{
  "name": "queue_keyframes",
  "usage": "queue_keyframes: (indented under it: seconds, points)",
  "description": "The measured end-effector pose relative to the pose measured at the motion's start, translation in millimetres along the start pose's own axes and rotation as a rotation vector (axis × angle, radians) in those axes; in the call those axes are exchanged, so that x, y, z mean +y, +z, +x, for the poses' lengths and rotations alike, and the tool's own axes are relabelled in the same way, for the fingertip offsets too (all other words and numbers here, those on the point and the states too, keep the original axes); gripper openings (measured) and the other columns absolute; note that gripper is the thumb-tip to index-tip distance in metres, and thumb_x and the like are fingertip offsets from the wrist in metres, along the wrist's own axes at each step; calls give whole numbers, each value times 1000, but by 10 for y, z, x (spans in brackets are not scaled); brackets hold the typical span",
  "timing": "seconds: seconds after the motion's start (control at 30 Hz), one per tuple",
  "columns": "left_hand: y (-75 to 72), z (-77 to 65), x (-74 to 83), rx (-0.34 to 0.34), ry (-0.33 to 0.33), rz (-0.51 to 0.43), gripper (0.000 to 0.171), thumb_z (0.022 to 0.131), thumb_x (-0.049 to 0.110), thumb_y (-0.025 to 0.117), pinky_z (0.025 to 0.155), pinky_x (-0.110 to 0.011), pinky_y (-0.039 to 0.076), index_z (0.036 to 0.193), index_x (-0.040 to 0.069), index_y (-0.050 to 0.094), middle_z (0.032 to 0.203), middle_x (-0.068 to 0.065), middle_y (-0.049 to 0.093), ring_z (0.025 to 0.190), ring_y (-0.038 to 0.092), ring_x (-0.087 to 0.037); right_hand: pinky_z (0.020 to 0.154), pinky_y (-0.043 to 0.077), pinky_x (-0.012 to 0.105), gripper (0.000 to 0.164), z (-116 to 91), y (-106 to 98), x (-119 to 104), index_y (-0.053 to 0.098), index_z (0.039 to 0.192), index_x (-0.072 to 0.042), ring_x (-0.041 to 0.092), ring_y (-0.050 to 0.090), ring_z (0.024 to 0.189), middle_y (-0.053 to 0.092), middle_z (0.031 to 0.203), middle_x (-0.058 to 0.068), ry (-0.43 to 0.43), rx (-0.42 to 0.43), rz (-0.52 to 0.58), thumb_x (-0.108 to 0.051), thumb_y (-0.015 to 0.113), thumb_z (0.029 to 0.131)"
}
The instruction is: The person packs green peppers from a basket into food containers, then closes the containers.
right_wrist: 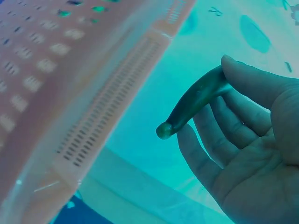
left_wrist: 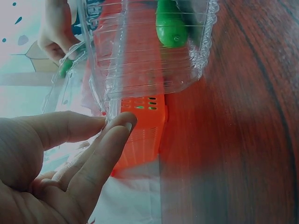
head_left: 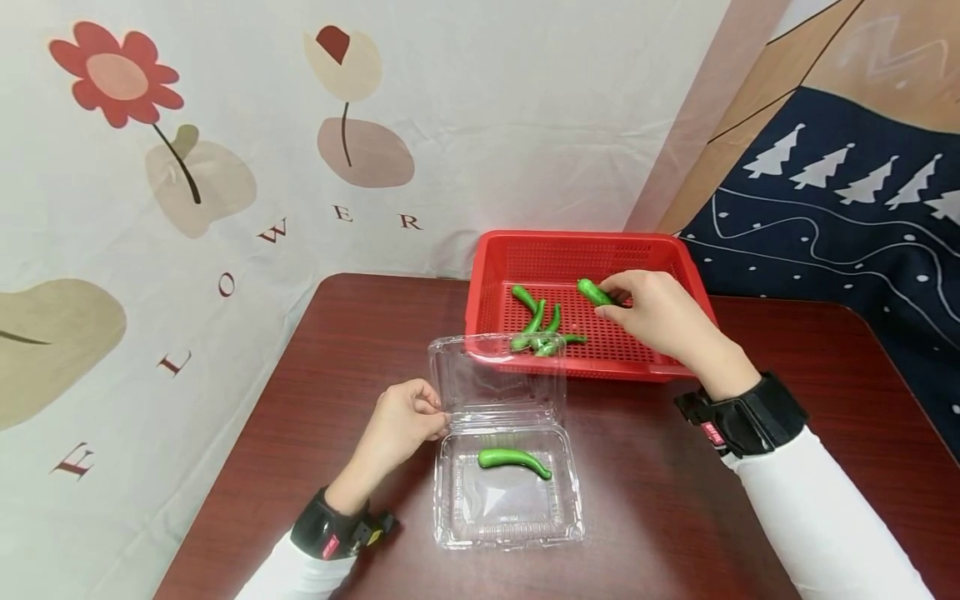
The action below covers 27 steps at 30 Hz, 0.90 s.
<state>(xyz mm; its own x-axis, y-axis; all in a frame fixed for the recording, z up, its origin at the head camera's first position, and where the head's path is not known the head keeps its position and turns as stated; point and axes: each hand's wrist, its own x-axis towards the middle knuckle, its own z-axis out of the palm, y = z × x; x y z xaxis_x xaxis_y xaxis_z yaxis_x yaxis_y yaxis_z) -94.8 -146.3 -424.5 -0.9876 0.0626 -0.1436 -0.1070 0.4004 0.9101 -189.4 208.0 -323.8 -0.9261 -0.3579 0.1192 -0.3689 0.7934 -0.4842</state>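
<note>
My right hand [head_left: 663, 317] pinches a green chili pepper [head_left: 591, 292] between thumb and fingers, above the red basket. The right wrist view shows this curved pepper [right_wrist: 198, 98] with its blunt end pointing away from the palm. Several more green peppers [head_left: 522, 297] lie in the left part of the basket, some seen through a clear lid. A clear plastic clamshell box [head_left: 442, 521] stands open on the table, its lid [head_left: 495, 383] raised toward the basket. One pepper [head_left: 510, 458] lies inside the box. My left hand [head_left: 405, 421] pinches the box's left edge near the hinge.
The red perforated basket [head_left: 585, 238] stands at the back of the dark reddish table [head_left: 337, 333], and the box's lid overlaps its front left corner in the head view. Behind the table hangs a pale cloth [head_left: 525, 108] with printed flowers; a dark blue patterned cloth [head_left: 810, 225] is at the right.
</note>
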Motion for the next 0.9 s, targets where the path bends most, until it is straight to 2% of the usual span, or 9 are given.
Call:
queue_keyframes:
  seconds: [0.2,0.33,0.53,0.9]
  points:
    - [2,5,-2,-3,-4,-6,20,80,-13,73,61,-41,63,80,3,61,69,-6,73,61,71,-20,85,60,50,37,-129,-13,-155,74,124,-3,28,65,93,74,108,13,-34,58,15,-12,83,90]
    - [2,6,-5,0,-1,-3,20,80,-13,73,61,-42,63,80,3,60,68,-6,73,61,71,-19,85,60,50,39,-207,2,-249,73,125,-3,27,67,94,74,110,12,-96,102,22,-10,84,88]
    - [2,6,4,2,-5,-2,20,81,-12,73,57,-30,60,81,3,60,69,-6,73,61,71,-18,79,61,45,37,-304,62,-393,74,120,-5,22,65,88,74,105,8,-212,163,30,-9,87,85]
    - [8,12,7,-3,-18,-15,21,82,-13,73,58,-29,61,81,3,60,70,-8,74,62,72,-19,82,62,43,38,-455,209,-651,74,118,-6,20,68,92,75,107,5,-281,179,63,-12,89,84]
